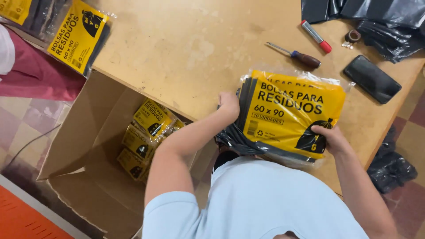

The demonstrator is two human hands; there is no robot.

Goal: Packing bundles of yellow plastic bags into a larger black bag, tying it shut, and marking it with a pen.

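A stack of flat clear packets of black bags with yellow labels (pixel 287 113) lies at the near edge of the wooden table (pixel 186 48). My left hand (pixel 229 105) grips the stack's left edge. My right hand (pixel 330 138) holds its lower right corner, thumb on the top label. Below the table's left side, an open cardboard box (pixel 88 146) holds several of the same yellow-labelled packets (pixel 148 132) piled at its bottom.
On the table's far right lie a red-capped marker (pixel 316 36), a screwdriver (pixel 295 55), a black phone (pixel 372 79), a tape roll (pixel 353 36) and loose black bags (pixel 380 20). Another packet (pixel 79 35) overhangs the far left corner. More black bags (pixel 390 168) lie on the tiled floor.
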